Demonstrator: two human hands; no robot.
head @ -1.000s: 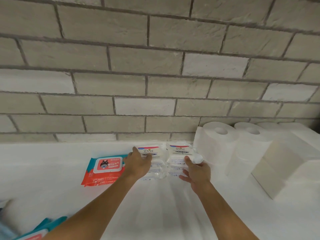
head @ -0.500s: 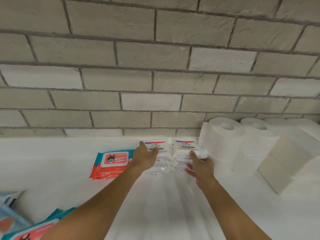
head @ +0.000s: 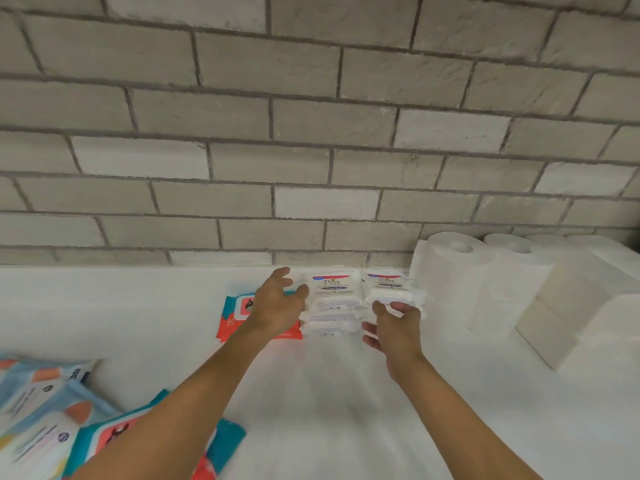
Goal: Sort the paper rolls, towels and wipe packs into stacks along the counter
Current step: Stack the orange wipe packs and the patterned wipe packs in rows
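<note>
The left hand (head: pixel 277 304), fingers loosely spread, is just beside the left Dove stack (head: pixel 330 303); the right hand (head: pixel 394 327), also spread, just before the right stack (head: pixel 389 289).

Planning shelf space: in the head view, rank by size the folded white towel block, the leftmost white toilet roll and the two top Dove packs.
Largest: folded white towel block, though closest to the camera.
Next: leftmost white toilet roll.
Smallest: left white Dove pack and right white Dove pack, alike, unranked.
</note>
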